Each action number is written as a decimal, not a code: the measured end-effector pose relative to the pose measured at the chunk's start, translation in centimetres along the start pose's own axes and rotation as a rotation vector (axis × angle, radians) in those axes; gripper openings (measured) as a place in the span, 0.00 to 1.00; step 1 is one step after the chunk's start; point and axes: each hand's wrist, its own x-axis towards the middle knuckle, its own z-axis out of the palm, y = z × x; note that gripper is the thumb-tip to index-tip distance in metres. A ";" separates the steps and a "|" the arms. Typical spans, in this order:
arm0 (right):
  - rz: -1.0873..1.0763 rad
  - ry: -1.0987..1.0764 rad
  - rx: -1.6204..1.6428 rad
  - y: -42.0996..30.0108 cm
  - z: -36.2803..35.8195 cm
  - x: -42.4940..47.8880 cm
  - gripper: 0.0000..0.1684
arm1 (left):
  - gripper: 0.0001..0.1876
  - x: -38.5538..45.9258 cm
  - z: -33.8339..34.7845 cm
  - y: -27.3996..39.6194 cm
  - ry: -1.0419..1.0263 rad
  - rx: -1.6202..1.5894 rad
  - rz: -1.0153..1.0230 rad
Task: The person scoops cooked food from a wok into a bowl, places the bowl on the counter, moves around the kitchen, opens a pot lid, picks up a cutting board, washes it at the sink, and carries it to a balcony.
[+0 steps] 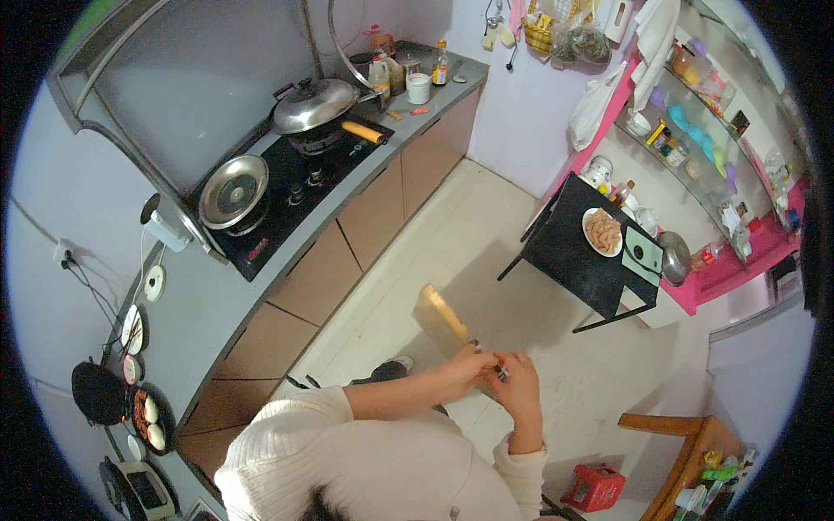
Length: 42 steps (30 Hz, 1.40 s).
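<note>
In front of my body, I hold a tool with a pale wooden handle (446,312). A metal collar shows where the wood meets my fingers, and a bit of shiny metal peeks out between my hands. What kind of tool it is stays hidden. My left hand (470,366) closes around it just past the collar. My right hand (519,384) is pressed against the left one, with its fingers bent around the metal end. The handle points up and to the left, over the tiled floor (391,325).
Along the left runs a grey counter (195,293) with a black gas hob (339,163). A lidded wok (316,107) and a lidded pan (234,192) sit there. An open electric griddle (150,417) holds food. At right stand a black table (560,254), a plate of food (603,232) and a red stool (594,487).
</note>
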 end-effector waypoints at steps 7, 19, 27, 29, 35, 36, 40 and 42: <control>0.165 0.028 -0.101 -1.1 2.9 2.1 0.10 | 0.06 3.2 -3.7 -2.1 -0.068 0.012 -0.264; 0.505 -0.431 -0.068 -0.3 4.5 3.3 0.20 | 0.10 1.3 -5.5 1.4 -0.538 0.592 -0.057; 0.816 -0.168 0.192 3.4 5.8 0.1 0.18 | 0.23 4.9 -5.3 1.9 -0.510 0.472 -0.424; 0.845 -0.115 0.136 6.2 6.4 -2.5 0.21 | 0.27 5.8 -5.6 2.7 -0.591 0.804 -0.258; 1.091 0.066 0.181 6.9 6.4 -7.8 0.23 | 0.24 6.6 -10.2 8.7 -0.450 0.990 -0.132; 1.153 0.104 0.160 6.1 6.4 -8.3 0.23 | 0.24 6.9 -11.1 9.0 -0.417 0.982 -0.168; 1.298 0.254 0.084 5.6 5.4 -11.0 0.23 | 0.21 9.0 -9.5 9.5 -0.538 1.140 -0.212; 1.395 0.367 0.072 6.0 5.0 -12.4 0.21 | 0.21 11.1 -7.8 8.2 -0.644 1.146 -0.223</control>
